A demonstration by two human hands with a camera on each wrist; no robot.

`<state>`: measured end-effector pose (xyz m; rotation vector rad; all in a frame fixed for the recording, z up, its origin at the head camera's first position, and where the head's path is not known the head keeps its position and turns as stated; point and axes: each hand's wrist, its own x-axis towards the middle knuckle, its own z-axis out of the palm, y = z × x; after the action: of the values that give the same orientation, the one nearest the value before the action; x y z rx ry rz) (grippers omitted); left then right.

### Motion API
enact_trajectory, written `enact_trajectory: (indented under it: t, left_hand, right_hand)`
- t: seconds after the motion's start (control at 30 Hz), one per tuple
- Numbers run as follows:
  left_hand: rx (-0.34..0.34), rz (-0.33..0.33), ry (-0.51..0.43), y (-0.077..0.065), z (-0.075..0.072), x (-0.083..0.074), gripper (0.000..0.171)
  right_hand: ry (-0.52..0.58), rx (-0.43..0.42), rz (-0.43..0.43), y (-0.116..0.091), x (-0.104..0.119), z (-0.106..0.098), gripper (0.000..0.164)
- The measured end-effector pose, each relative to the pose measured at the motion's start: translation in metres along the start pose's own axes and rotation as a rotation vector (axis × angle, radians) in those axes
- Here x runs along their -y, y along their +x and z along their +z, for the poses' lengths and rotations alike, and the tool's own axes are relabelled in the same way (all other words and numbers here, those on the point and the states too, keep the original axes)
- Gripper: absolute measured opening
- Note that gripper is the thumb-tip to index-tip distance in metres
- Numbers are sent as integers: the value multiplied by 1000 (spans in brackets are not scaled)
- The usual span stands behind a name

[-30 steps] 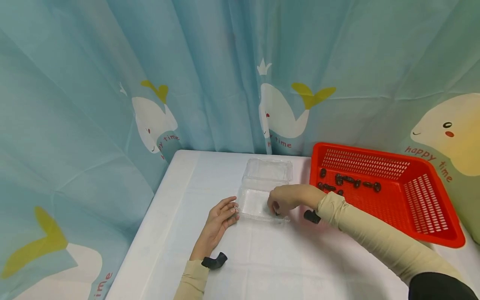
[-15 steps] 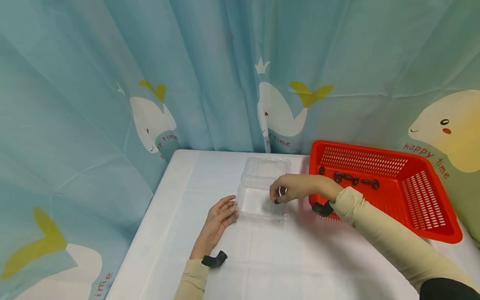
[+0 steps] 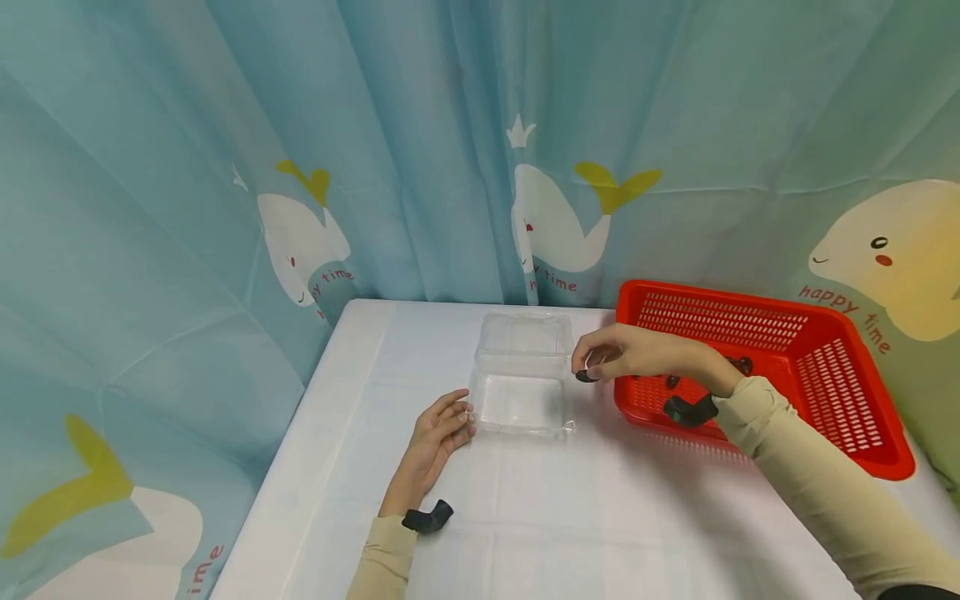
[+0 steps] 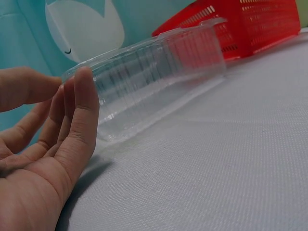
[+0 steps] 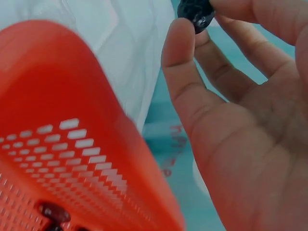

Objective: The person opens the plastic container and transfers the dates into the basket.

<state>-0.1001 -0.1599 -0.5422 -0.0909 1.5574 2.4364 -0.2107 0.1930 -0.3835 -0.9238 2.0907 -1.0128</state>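
A clear plastic clamshell box (image 3: 521,402) lies on the table with its lid folded back. My left hand (image 3: 437,437) rests at its left side; in the left wrist view its fairly straight fingers (image 4: 83,103) touch the box's rim and wall. Just right of the box, my right hand (image 3: 637,352) pinches a dark, glossy, wrinkled dried date (image 5: 196,13) between thumb and fingertips. That date is above the gap between box and basket. Several similar dates (image 3: 742,365) lie in the red basket (image 3: 855,400), partly hidden by my right hand and wrist.
The white-covered table (image 3: 510,517) carries the box and the basket. A blue-green curtain (image 3: 420,167) with printed whales hangs behind the table's far edge. The basket's raised front rim stands under my right forearm.
My right hand has risen out of the box and moved right towards the basket, still pinching the dark date. The left hand has stayed at the box's left side.
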Motion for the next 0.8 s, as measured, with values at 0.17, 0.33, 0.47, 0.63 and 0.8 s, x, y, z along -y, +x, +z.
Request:
enact_trajectory:
  t: [0.17, 0.33, 0.47, 0.63, 0.8]
  left_hand:
    - [-8, 0, -4, 0, 1, 0, 52]
    - [-19, -2, -5, 0, 1, 0, 51]
    - [-23, -5, -14, 0, 0, 0, 51]
    - [-20, -9, -24, 1, 0, 1, 52]
    - [-19, -5, -10, 1, 0, 0, 51]
  right_hand:
    - [74, -84, 65, -21, -10, -8, 12]
    - [77, -160, 109, -41, -23, -15, 14]
    - [81, -224, 99, -55, -37, -19, 15]
    - [134, -296, 108, -71, -58, -22, 18]
    - [289, -376, 193, -83, -73, -27, 26]
